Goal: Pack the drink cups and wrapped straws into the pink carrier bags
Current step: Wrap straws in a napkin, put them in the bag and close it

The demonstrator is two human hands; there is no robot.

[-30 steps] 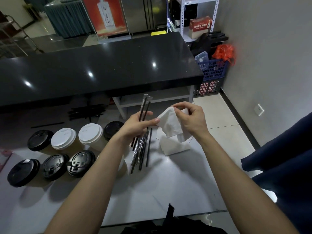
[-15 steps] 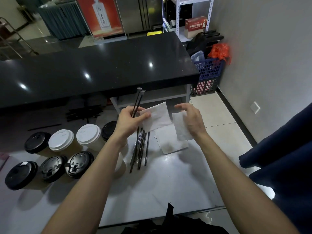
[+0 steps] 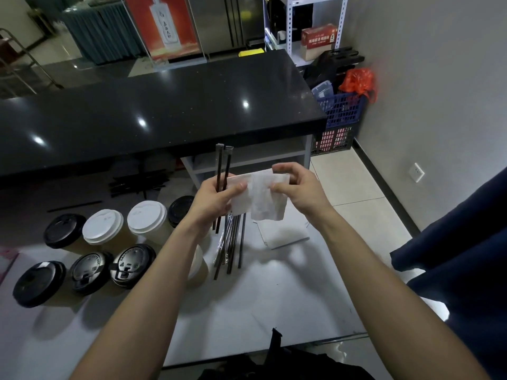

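Lidded cups [image 3: 101,250] stand near the white counter's [image 3: 274,303] left edge. The left hand [image 3: 216,200] grasps two straws [image 3: 222,171] and a napkin [image 3: 241,196]; the right hand [image 3: 297,187] pinches another napkin [image 3: 267,204]. A black counter [image 3: 164,111] runs behind.

The counter [image 3: 164,111] is glossy black with white glints of light. On the pale grey table [image 3: 274,297] stand cups with black lids [image 3: 64,230] and white lids [image 3: 103,227]; one black lid [image 3: 131,260] carries white lettering. The wrapped straws [image 3: 222,171] are black, the napkins [image 3: 260,193] white. A blue crate [image 3: 340,108] sits above a dark one with red showing through, beside an orange-red plastic bag [image 3: 358,80]. The poster [image 3: 162,26] is red with a white bottle.
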